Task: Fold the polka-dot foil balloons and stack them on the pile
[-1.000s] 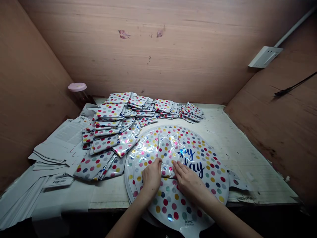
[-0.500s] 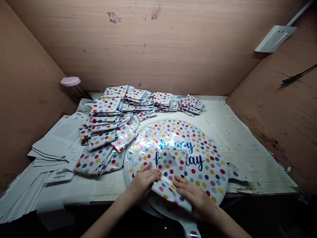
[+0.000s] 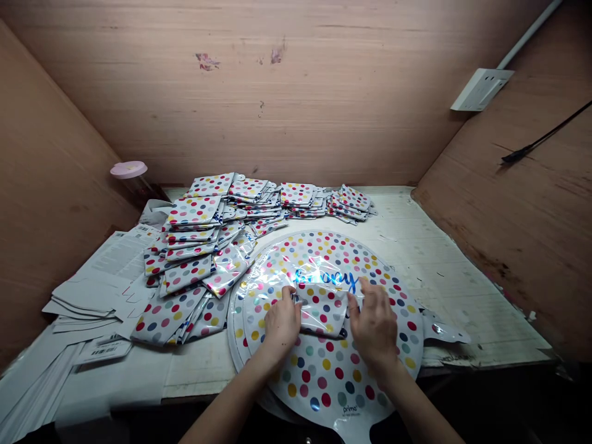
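A folded foil balloon [image 3: 322, 310] with coloured dots lies between my hands as a small flat packet. My left hand [image 3: 283, 322] has its fingers curled on the packet's left edge. At the right edge my right hand [image 3: 374, 320] grips it, thumb and fingers bent around the corner. Underneath is a stack of flat round foil balloons [image 3: 333, 376], dotted and lettered in blue; the packet covers part of the lettering. The top balloon's neck points toward me, over the table's front edge.
Several piles of folded balloons [image 3: 192, 211] stand at the left and along the back. Printed cards and papers [image 3: 92, 290] spread over the left side. A pink-lidded container [image 3: 129, 171] is in the back left corner. Wooden walls enclose the table [image 3: 481, 308]; a socket [image 3: 481, 89] hangs right.
The near part of the balloon has been folded away from me, making a shorter packet. Both hands have moved up to its sides, and the view has shifted slightly.
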`<state>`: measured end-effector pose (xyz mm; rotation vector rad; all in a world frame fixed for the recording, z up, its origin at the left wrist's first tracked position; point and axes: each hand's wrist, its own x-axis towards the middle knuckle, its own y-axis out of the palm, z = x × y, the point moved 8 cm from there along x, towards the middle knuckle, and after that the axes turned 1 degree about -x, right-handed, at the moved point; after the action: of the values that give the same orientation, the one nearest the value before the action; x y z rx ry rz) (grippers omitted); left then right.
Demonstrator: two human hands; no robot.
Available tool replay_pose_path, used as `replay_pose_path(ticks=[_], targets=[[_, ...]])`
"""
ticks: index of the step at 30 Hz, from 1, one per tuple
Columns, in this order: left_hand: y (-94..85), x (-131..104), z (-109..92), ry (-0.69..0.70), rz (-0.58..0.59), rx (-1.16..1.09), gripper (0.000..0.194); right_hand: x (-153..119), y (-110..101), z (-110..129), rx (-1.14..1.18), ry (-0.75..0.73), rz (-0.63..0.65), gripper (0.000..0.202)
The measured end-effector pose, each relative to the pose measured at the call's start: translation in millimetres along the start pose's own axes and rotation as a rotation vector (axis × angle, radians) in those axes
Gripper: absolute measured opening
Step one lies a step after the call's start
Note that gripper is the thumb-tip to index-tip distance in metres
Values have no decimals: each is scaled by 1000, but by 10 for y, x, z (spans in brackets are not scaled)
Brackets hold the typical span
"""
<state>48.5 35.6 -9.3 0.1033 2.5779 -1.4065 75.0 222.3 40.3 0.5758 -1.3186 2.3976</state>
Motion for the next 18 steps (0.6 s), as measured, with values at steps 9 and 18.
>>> replay_pose_path(ticks=[9, 18], targets=[[-71, -95, 78, -11, -181, 37, 31, -125, 863, 361, -198, -499, 416, 64], [-73, -4, -93, -42, -68, 171, 27, -146, 859, 328, -203, -548, 356, 66]])
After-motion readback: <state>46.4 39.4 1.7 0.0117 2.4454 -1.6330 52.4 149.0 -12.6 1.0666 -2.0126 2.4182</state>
